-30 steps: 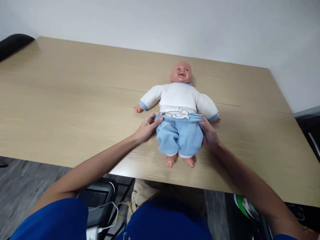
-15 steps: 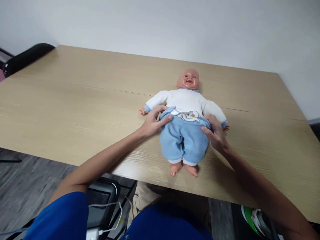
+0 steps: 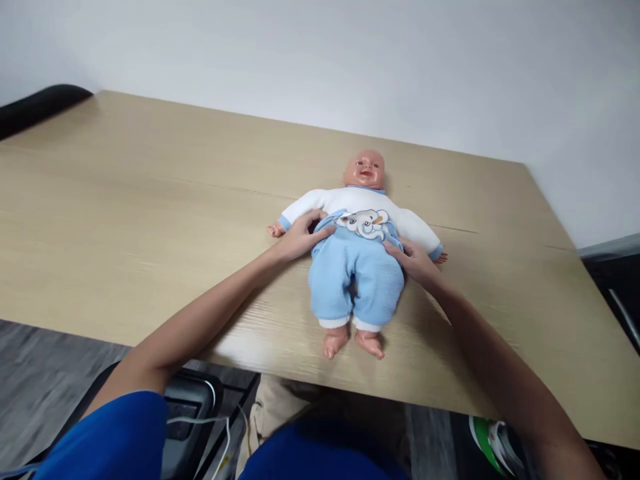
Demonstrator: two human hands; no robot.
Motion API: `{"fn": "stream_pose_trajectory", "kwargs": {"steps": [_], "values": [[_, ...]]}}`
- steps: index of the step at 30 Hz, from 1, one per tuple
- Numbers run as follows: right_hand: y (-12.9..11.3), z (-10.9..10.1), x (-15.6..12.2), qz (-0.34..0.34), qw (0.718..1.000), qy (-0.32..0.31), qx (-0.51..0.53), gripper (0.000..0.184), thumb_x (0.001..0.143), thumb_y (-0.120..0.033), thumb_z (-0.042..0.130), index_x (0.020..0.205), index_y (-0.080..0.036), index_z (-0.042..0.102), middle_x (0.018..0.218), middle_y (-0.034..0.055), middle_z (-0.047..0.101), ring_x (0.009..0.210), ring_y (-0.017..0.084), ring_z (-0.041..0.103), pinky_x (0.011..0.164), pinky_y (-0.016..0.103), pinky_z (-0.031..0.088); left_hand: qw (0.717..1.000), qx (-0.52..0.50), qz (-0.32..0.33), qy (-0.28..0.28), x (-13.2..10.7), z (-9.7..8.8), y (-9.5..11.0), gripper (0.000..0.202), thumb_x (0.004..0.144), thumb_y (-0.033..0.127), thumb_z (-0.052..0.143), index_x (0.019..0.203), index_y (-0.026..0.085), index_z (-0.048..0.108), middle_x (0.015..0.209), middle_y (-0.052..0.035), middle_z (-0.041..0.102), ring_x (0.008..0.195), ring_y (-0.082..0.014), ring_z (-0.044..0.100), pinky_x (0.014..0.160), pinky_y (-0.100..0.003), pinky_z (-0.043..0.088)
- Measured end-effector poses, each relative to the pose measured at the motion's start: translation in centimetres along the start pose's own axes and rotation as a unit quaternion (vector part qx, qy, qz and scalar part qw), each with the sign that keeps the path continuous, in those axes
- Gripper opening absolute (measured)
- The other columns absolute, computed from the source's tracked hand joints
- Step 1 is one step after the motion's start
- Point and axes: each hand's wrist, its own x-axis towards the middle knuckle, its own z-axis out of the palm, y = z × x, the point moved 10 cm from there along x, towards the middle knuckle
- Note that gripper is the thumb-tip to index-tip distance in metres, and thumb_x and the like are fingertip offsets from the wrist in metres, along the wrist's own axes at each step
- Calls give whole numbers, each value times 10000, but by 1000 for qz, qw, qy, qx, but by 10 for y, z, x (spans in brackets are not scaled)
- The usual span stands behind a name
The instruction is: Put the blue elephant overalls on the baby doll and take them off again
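A baby doll lies on its back on the table, head toward the wall and bare feet toward me. It wears a white top with blue cuffs and light blue trousers with an elephant picture on the front. My left hand is closed on the trousers' waist at one side, thumb on top and fingers partly under the cloth. At the other side of the waist, my right hand pinches the fabric, its fingers partly hidden by the cloth.
The light wooden table reaches to a white wall. A black chair back stands at the far left. Below the near edge are a black case-like object with white cables and a green-and-white round item.
The trousers' front has been drawn up at the waist and the elephant picture shows more fully, spread flatter. Both hands keep their hold. The camera view has shifted slightly.
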Motion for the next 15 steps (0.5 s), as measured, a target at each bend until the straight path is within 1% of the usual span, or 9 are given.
{"fn": "stream_pose_trajectory", "kwargs": {"steps": [2, 3, 5, 7, 9, 10, 12, 14, 15], "values": [[-1, -1, -7, -10, 1000, 25, -17, 606, 972, -879, 877, 1146, -300, 913, 1330, 92, 915, 1457, 430, 786, 1460, 650, 520, 1000, 6, 14, 7, -6, -2, -6, 712, 961, 935, 833, 1021, 244, 674, 1046, -28, 642, 1014, -253, 596, 1002, -403, 542], [0, -1, -9, -8, 999, 37, 1, 601, 973, -862, 884, 1186, -300, 909, 1374, 93, 912, 1504, 430, 768, 1483, 639, 496, 1000, 2, 14, 9, -9, -2, -9, 733, 962, 961, 814, 1024, 247, 661, 1049, -29, 630, 1019, -255, 593, 1006, -408, 548], [6, 3, -11, 11, 996, 45, 77, 611, 972, -816, 903, 1311, -308, 891, 1485, 91, 901, 1590, 426, 732, 1503, 606, 479, 1000, -23, -5, 8, -12, -1, -18, 747, 1000, 986, 760, 1031, 251, 626, 1015, -19, 594, 975, -243, 573, 957, -401, 548], [11, 9, -11, 32, 987, 26, 158, 624, 966, -773, 906, 1395, -322, 867, 1558, 86, 886, 1638, 423, 710, 1501, 592, 483, 998, -48, -27, -5, -14, -2, -24, 723, 1051, 966, 719, 1038, 253, 605, 983, -12, 575, 931, -233, 564, 914, -395, 549], [13, 8, -11, 32, 983, -3, 180, 609, 952, -756, 902, 1387, -332, 866, 1570, 78, 879, 1658, 431, 689, 1505, 612, 472, 998, -45, -26, -35, -14, -7, -25, 658, 1085, 896, 731, 1066, 243, 651, 1032, -40, 632, 1001, -258, 627, 986, -420, 588], [11, 5, -11, 19, 988, -18, 155, 589, 943, -750, 913, 1356, -332, 874, 1568, 75, 872, 1657, 438, 678, 1509, 627, 460, 998, -34, -13, -55, -14, -11, -24, 613, 1081, 845, 771, 1096, 237, 696, 1113, -70, 684, 1099, -286, 674, 1067, -446, 608], [4, -7, -12, -32, 997, -39, 57, 533, 920, -730, 964, 1254, -320, 897, 1553, 87, 853, 1629, 456, 669, 1513, 655, 435, 995, -9, 22, -99, -14, -22, -20, 526, 1044, 740, 866, 1175, 237, 782, 1359, -140, 749, 1361, -356, 713, 1245, -514, 608], [-5, -16, -15, -97, 993, -55, -42, 500, 888, -679, 1038, 1202, -310, 913, 1566, 112, 820, 1598, 469, 666, 1510, 672, 422, 990, 9, 53, -133, -16, -31, -17, 494, 982, 667, 959, 1228, 256, 840, 1569, -185, 739, 1572, -412, 669, 1367, -581, 567], [-9, -18, -17, -122, 988, -60, -69, 501, 875, -654, 1067, 1206, -308, 919, 1581, 125, 804, 1595, 473, 663, 1508, 680, 421, 988, 12, 63, -143, -17, -35, -17, 499, 952, 647, 997, 1244, 266, 860, 1621, -195, 734, 1631, -428, 645, 1402, -606, 544]]}}
